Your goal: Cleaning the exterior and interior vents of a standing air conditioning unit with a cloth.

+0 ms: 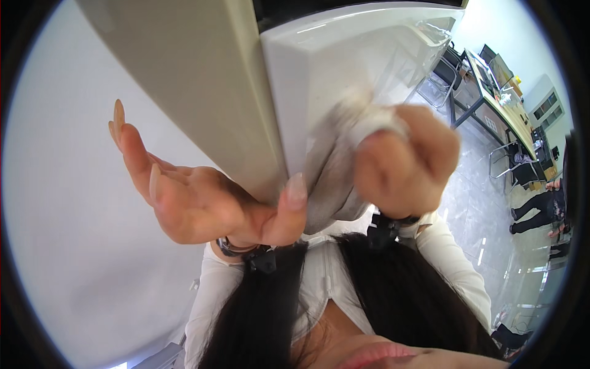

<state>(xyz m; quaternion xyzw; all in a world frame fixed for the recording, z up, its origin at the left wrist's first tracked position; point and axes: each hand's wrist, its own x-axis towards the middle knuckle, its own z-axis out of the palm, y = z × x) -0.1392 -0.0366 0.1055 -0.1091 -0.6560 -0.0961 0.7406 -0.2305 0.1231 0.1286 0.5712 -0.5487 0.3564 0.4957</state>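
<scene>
My right hand is closed around a grey-and-white cloth, and both are blurred. The cloth hangs in folds beside a glossy white panel, which seems to belong to a cabinet or an appliance; whether the cloth touches it I cannot tell. At the lower end of a thick beige panel edge, my left hand has its fingers spread and its thumb on the near side. It appears to rest against that edge and holds nothing. Each wrist wears a dark strap-like device.
A large pale surface fills the left side. To the right, on a shiny tiled floor, stand a long desk with several items on it and black chairs. A person's dark-clothed legs show at the far right.
</scene>
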